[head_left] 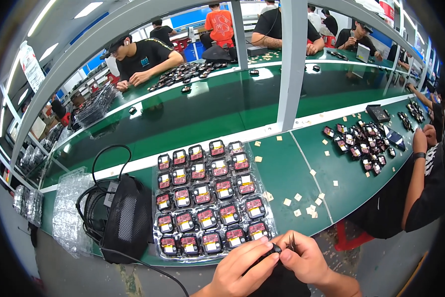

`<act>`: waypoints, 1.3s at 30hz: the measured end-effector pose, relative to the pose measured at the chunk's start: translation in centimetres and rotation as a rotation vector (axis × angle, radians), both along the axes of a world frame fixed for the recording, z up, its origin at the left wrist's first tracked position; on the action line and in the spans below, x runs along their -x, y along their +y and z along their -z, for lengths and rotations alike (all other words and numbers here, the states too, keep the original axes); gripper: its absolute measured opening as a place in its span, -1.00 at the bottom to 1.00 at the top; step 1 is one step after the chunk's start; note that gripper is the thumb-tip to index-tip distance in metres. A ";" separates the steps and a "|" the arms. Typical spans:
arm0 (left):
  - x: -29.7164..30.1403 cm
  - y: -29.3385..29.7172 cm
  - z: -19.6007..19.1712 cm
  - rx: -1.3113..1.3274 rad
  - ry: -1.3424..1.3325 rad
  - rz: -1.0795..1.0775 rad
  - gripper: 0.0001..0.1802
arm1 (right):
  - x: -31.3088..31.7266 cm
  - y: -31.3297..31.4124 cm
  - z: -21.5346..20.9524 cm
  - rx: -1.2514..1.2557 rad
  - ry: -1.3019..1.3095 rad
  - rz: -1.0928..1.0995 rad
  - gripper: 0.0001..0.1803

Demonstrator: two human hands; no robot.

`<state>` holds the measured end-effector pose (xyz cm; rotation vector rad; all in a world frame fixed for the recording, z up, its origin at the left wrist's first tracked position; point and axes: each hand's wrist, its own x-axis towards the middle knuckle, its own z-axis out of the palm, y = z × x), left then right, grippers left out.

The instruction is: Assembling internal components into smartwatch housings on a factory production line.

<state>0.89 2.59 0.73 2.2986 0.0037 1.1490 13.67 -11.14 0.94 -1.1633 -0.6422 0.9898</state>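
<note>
Just beyond the table's near edge, my left hand (245,265) is closed around a small black device (276,249), which its fingers largely cover. My right hand (306,258) meets it from the other side, thumb against the device's end. A slim dark pointed tool (293,241), perhaps tweezers, sticks up between the right fingers; its lower part is hidden. Beyond my left hand lies a clear plastic tray (158,237) filled with rows of black square devices (202,193) with red, yellow and white faces.
Left of the tray are a black mesh bag (128,218) with cables and stacked clear trays (71,208). Small pale squares (298,197) are scattered to the right, before a heap of devices (361,141). A grey post (292,69) rises by the green conveyor (207,106). Other people sit around.
</note>
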 end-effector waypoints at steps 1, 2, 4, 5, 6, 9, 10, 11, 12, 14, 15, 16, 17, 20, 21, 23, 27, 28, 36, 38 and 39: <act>0.1 -0.2 0.0 -0.002 0.023 -0.021 -0.58 | 0.0 0.1 0.3 -0.001 -0.044 0.020 -0.60; 0.2 -0.3 -0.1 -0.006 0.024 -0.025 -0.58 | -0.1 0.2 0.4 -0.002 -0.089 0.039 -0.60; 0.6 -0.6 -0.3 0.075 0.047 -0.050 -0.57 | 0.3 0.4 0.0 -0.014 -0.120 0.029 -0.59; 0.7 -0.7 -0.1 0.089 0.030 -0.051 -0.55 | 0.4 0.3 -0.1 -0.007 -0.104 0.018 -0.58; 0.8 -0.9 -0.2 0.088 0.031 -0.056 -0.55 | 0.5 0.3 -0.2 0.001 -0.087 0.007 -0.58; 1.1 -1.0 -0.4 0.100 0.116 -0.075 -0.47 | 1.5 0.4 0.6 -0.098 -0.065 0.035 -0.58; 1.2 -1.0 -0.2 0.100 0.114 -0.075 -0.47 | 1.4 0.3 0.5 -0.098 -0.066 0.035 -0.58; 1.2 -1.0 -0.1 0.115 0.092 -0.076 -0.46 | 1.2 0.0 0.4 -0.030 -0.089 -0.032 -0.42; 1.2 -1.1 0.0 0.130 0.070 -0.073 -0.45 | 1.1 -0.2 0.3 0.040 -0.112 -0.097 -0.23; 1.9 -0.7 -0.2 0.217 0.138 -0.071 -0.45 | 1.7 0.2 0.1 -0.049 -0.045 -0.001 -0.28; 2.0 -1.0 0.6 0.475 0.078 -0.020 -0.43 | 1.2 0.2 -0.2 -0.026 -0.261 0.023 -0.18; 1.9 -1.1 0.9 0.735 0.018 0.033 -0.40 | 1.0 0.2 -0.5 0.002 -0.476 0.048 -0.08; 2.2 -0.9 1.0 1.011 0.002 0.173 -0.35 | 0.9 0.0 -1.2 0.032 -0.413 0.017 -0.50; 2.0 -0.2 -0.5 1.167 -0.053 0.190 -0.35 | 0.2 0.6 -2.1 0.078 -1.062 0.049 -0.33; 1.7 -0.1 0.7 1.155 -0.144 0.232 -0.47 | 0.1 0.7 -1.9 0.085 -1.058 0.042 -0.33; 1.8 0.4 2.2 1.181 -0.126 0.288 -0.39 | 0.0 0.6 -1.0 -0.023 -1.169 0.084 -0.38; 2.0 -0.2 0.1 1.202 -0.037 0.178 -0.34 | 0.3 1.4 0.8 -0.150 -1.241 0.294 -0.59; 2.1 -0.2 0.1 1.192 -0.035 0.172 -0.34 | 0.3 1.2 0.7 -0.146 -1.241 0.290 -0.59; 3.1 0.0 2.3 1.213 -0.095 0.297 -0.34 | 0.1 1.1 0.6 -0.156 -1.509 0.347 -0.70; 3.2 0.0 2.6 1.202 -0.082 0.307 -0.34 | 0.3 1.0 1.0 -0.161 -1.528 0.348 -0.70; 3.3 0.0 2.6 1.190 -0.072 0.317 -0.34 | 0.3 1.0 1.0 -0.168 -1.547 0.347 -0.69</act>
